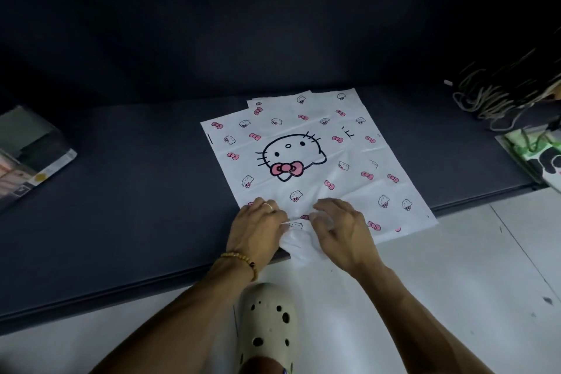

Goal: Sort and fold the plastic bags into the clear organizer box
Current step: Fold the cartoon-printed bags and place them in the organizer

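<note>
A white plastic bag (306, 158) printed with a cartoon cat face and pink bows lies flat on a dark padded surface (121, 191). A second bag with the same print peeks out from under its far edge. At the bag's near edge my left hand (258, 231) and my right hand (343, 228) sit side by side. Both pinch the crumpled handle part of the bag between them. That handle part hangs over the surface's front edge. The clear organizer box is not in view.
A flat package (33, 158) lies at the far left of the dark surface. At the far right sit a pile of paper bags with cord handles (498, 91) and a green and white bag (537, 158). Below is pale floor and a cream clog (267, 325).
</note>
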The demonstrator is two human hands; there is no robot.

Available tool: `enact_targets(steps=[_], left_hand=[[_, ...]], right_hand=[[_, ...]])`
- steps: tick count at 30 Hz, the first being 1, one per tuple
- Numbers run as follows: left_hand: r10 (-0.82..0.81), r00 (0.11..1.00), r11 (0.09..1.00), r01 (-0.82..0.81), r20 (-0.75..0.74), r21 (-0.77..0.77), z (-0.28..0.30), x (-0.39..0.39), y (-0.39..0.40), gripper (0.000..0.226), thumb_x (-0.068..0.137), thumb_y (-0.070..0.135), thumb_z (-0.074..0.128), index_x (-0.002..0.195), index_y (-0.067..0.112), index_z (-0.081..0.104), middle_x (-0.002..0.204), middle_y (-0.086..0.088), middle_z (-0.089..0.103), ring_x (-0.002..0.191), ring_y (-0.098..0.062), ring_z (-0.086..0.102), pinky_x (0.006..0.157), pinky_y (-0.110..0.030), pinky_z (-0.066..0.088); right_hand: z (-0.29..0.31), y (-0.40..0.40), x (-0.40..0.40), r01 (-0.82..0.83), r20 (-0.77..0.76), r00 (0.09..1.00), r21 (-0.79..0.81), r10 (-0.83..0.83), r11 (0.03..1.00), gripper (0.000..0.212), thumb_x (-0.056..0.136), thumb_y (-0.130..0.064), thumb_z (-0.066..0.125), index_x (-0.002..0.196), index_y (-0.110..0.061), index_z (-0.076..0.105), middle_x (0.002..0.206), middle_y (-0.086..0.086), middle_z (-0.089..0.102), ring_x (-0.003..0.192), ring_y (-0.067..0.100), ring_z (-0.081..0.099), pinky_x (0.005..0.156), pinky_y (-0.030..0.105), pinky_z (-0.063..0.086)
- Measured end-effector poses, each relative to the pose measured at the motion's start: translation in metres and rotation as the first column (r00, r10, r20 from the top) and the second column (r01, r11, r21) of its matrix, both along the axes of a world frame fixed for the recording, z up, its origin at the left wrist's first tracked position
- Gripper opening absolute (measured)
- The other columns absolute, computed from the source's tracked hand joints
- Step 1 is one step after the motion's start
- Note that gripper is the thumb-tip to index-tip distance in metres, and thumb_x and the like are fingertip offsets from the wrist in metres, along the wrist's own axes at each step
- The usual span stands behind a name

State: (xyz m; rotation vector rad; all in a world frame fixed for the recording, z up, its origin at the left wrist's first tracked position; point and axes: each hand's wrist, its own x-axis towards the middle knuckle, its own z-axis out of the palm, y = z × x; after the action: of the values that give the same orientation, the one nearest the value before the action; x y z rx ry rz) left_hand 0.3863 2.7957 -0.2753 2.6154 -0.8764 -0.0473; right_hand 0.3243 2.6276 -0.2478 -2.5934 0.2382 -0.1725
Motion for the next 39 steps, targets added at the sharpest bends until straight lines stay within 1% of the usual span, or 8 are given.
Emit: enact_targets(steps=[6, 10, 16, 21, 25, 29, 33, 39], left_hand=[[0.264, 0.904, 0.894, -0.361, -0.337, -0.266, 0.022, 0.021, 0.049, 0.017, 0.091, 0.028, 0.054, 0.076, 0.022, 0.059, 0.071, 0.005, 0.062, 0.071, -0.017, 0.056, 0.061, -0.030, 0.044], [0.266, 0.765, 0.763, -0.539, -0.587, -0.357, 0.035, 0.039, 0.111, 0.022, 0.089, 0.021, 0.063, 0.067, 0.019, 0.066, 0.064, 0.010, 0.063, 0.065, -0.004, 0.056, 0.060, -0.015, 0.041], [0.301, 0.507, 0.492, -0.808, -0.808, -0.324, 0.037, 0.044, 0.178, 0.024, 0.084, 0.011, 0.069, 0.060, 0.012, 0.071, 0.071, -0.003, 0.069, 0.069, -0.017, 0.063, 0.060, -0.025, 0.052], [0.273, 0.248, 0.296, -0.941, -0.929, -0.164, 0.028, 0.035, 0.214, 0.010, 0.078, 0.012, 0.071, 0.071, 0.007, 0.075, 0.073, -0.011, 0.073, 0.061, -0.025, 0.070, 0.056, -0.029, 0.054], [0.244, 0.103, 0.110, -0.991, -0.964, -0.078, 0.022, 0.036, 0.229, 0.031, 0.086, 0.035, 0.064, 0.099, 0.008, 0.071, 0.080, -0.014, 0.073, 0.070, -0.031, 0.069, 0.072, -0.046, 0.057], [0.025, 0.195, 0.157, -0.969, -0.980, -0.189, 0.024, 0.033, 0.244, 0.078, 0.063, 0.088, 0.044, 0.104, 0.027, 0.073, 0.099, -0.004, 0.074, 0.094, -0.031, 0.069, 0.085, -0.050, 0.054], [0.438, 0.392, 0.319, -0.909, -0.809, -0.268, 0.011, 0.028, 0.253, 0.028, 0.079, 0.040, 0.071, 0.091, 0.015, 0.075, 0.075, 0.009, 0.073, 0.070, -0.008, 0.068, 0.062, -0.018, 0.049], [0.651, 0.377, 0.368, -0.916, -0.658, -0.160, -0.002, 0.037, 0.255, 0.018, 0.089, 0.027, 0.061, 0.099, 0.013, 0.065, 0.095, -0.003, 0.066, 0.089, -0.023, 0.061, 0.079, -0.029, 0.046]], right_hand=[[0.016, 0.006, 0.007, -0.186, -0.216, 0.965, -0.169, 0.147, 0.968, 0.080, 0.072, -0.078, 0.049, 0.135, -0.028, 0.046, 0.137, -0.008, 0.051, 0.129, 0.014, 0.043, 0.114, 0.039, 0.022], [0.018, 0.015, 0.024, -0.253, -0.225, 0.955, -0.284, 0.192, 0.925, 0.047, 0.088, -0.045, 0.057, 0.132, -0.028, 0.053, 0.126, -0.006, 0.062, 0.117, 0.017, 0.055, 0.109, 0.035, 0.032], [0.042, 0.045, 0.058, -0.032, -0.227, 0.969, 0.285, 0.099, 0.958, 0.017, 0.082, -0.011, 0.066, 0.070, -0.022, 0.071, 0.061, -0.010, 0.064, 0.054, 0.006, 0.056, 0.051, 0.015, 0.041], [0.055, 0.076, 0.084, 0.124, -0.231, 0.969, 0.761, 0.086, 0.637, 0.018, 0.073, -0.035, 0.079, 0.082, -0.021, 0.073, 0.083, -0.002, 0.075, 0.074, 0.013, 0.070, 0.062, 0.022, 0.054], [0.036, 0.106, 0.093, 0.157, -0.371, 0.923, 0.608, 0.104, 0.778, 0.024, 0.076, -0.037, 0.077, 0.088, -0.018, 0.068, 0.083, -0.002, 0.073, 0.075, 0.014, 0.068, 0.065, 0.027, 0.055], [0.012, 0.119, 0.100, 0.267, -0.392, 0.916, 0.445, -0.082, 0.855, 0.031, 0.081, -0.017, 0.068, 0.066, -0.013, 0.041, 0.060, 0.002, 0.042, 0.052, 0.017, 0.038, 0.034, 0.016, 0.030], [0.003, 0.122, 0.107, 0.290, -0.358, 0.924, 0.428, -0.134, 0.856, 0.030, 0.086, -0.026, 0.066, 0.076, -0.002, 0.053, 0.065, 0.006, 0.048, 0.054, 0.020, 0.043, 0.038, 0.020, 0.035], [-0.012, 0.117, 0.099, 0.326, -0.410, 0.899, 0.393, -0.153, 0.860, 0.030, 0.088, -0.034, 0.064, 0.070, -0.010, 0.058, 0.059, -0.003, 0.057, 0.063, 0.020, 0.058, 0.055, 0.026, 0.040]])
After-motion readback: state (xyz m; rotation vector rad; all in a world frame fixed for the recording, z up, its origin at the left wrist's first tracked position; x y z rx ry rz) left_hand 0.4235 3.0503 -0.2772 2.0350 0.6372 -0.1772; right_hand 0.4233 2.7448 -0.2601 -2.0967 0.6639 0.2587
